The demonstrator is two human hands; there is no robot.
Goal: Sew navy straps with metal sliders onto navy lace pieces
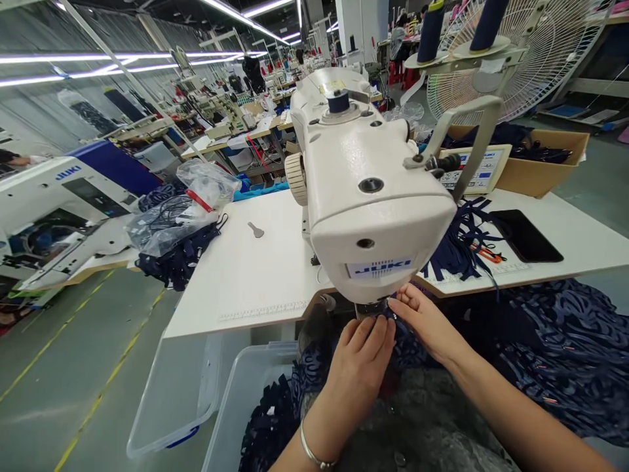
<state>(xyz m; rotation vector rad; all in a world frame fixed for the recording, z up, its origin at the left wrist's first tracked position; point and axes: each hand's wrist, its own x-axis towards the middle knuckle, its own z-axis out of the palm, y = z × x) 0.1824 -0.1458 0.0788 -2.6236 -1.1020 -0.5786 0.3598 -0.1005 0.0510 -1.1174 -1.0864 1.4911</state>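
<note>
A white sewing machine (378, 210) stands in front of me, its head hiding most of the needle area. Just under that head, my left hand (362, 351) is closed with bent fingers on a navy patterned fabric (407, 349). My right hand (417, 316) pinches the same fabric close to the needle, thumb against fingers, on the right side. The fingertips of both hands nearly meet there. What exactly lies between the tips is partly hidden by the machine. More patterned fabric (565, 354) spreads out to the right of my right arm.
On the white table (236, 262) lies a small metal piece (255, 229). To the right are navy strips (464, 239), orange thread snips (489, 254), a black phone (528, 235) and a cardboard box (555, 174). A clear plastic bin (230, 393) with navy pieces stands below left.
</note>
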